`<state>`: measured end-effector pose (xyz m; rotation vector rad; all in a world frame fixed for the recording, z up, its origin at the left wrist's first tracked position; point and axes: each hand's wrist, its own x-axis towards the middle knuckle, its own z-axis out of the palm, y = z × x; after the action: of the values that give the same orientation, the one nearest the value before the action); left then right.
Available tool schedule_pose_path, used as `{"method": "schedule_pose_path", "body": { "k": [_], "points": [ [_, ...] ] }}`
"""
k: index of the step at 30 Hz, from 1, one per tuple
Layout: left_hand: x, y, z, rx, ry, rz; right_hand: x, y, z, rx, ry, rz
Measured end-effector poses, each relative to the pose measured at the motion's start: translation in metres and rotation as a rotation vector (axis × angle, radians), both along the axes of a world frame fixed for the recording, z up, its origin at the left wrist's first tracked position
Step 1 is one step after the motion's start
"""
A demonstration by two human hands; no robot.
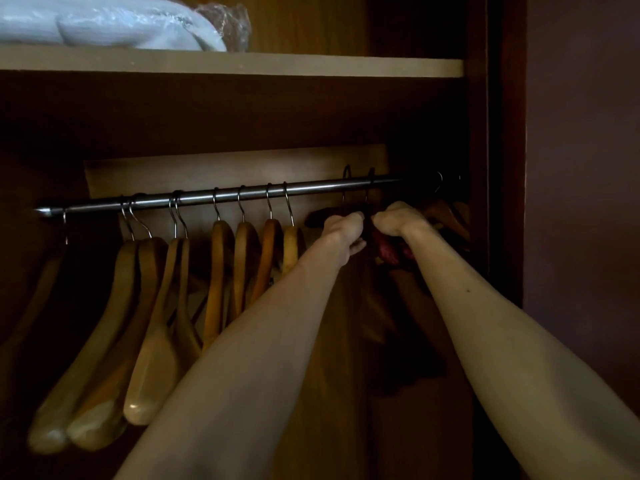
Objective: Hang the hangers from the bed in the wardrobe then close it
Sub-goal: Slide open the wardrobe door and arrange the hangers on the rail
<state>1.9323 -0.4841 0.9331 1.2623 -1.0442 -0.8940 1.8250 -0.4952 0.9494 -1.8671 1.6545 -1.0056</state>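
Both my arms reach into the open wardrobe, just under the metal rail (311,189). My left hand (344,233) and my right hand (398,220) sit side by side, fingers curled round dark hangers (317,216) whose two hooks (370,174) are over the rail. What each hand grips is deep in shadow and hard to make out. Several light wooden hangers (221,268) hang on the rail to the left of my hands. More wooden hangers (450,216) hang at the rail's right end.
A shelf (311,66) runs above the rail and carries a plastic-wrapped white bundle (114,22). The wardrobe's dark side panel (505,168) stands close to the right of my right arm. The lower inside is dark.
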Motion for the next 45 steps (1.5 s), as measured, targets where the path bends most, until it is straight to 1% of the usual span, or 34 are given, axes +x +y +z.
{"method": "schedule_pose_path", "body": {
  "k": [6,9,14,16,19,23,27,29,32,36,40,42,45],
  "points": [
    [-0.002,-0.006,0.018,-0.016,-0.005,0.026,0.003,-0.006,0.024,-0.048,0.035,0.014],
    [-0.004,-0.007,0.027,-0.008,-0.004,0.044,0.006,-0.006,0.035,-0.036,0.094,0.022],
    [-0.004,-0.002,0.014,0.106,0.015,0.049,0.007,-0.002,0.023,0.003,0.144,0.041],
    [-0.007,0.002,-0.001,0.137,0.025,0.057,0.005,0.002,0.005,0.013,0.099,0.044],
    [-0.017,0.01,-0.03,0.159,0.009,0.062,-0.002,0.016,-0.035,0.008,-0.054,0.04],
    [-0.034,0.03,-0.089,0.161,-0.075,0.088,-0.008,0.042,-0.104,-0.051,-0.214,0.017],
    [-0.039,0.054,-0.15,0.184,-0.034,0.103,-0.008,0.077,-0.168,-0.066,-0.318,-0.011],
    [-0.033,0.064,-0.175,0.181,-0.004,0.093,-0.004,0.092,-0.192,-0.062,-0.33,-0.025],
    [-0.018,0.082,-0.207,0.243,0.02,0.074,0.002,0.105,-0.222,-0.05,-0.34,-0.003],
    [0.006,0.102,-0.24,0.213,0.171,0.002,0.008,0.111,-0.257,-0.009,-0.36,0.117],
    [0.034,0.108,-0.259,0.305,0.178,-0.024,0.012,0.101,-0.284,0.025,-0.358,0.22],
    [0.052,0.107,-0.267,0.352,0.17,-0.049,0.01,0.09,-0.292,-0.014,-0.31,0.257],
    [0.083,0.106,-0.274,0.412,0.127,-0.145,0.005,0.065,-0.292,-0.05,-0.152,0.258]
  ]
}}
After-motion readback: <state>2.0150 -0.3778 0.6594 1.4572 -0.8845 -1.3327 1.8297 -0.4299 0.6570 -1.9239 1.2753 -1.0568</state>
